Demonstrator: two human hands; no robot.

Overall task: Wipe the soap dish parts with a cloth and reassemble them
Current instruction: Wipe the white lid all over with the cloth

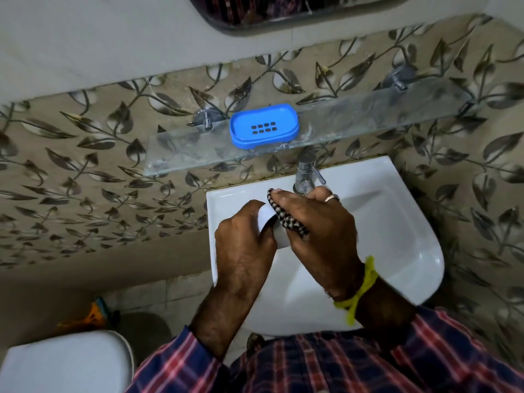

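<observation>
Head view: blue slotted tray [264, 126] on glass shelf [354, 120].

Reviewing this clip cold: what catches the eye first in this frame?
The bright blue soap dish part sits alone on the glass shelf above the white sink. Over the basin, the left hand holds a white piece while the right hand presses a checked cloth against it.

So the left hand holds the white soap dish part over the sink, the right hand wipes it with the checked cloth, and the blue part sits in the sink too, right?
Not quite. The head view shows the blue part on the glass shelf above the sink, not in it. The rest holds.
</observation>
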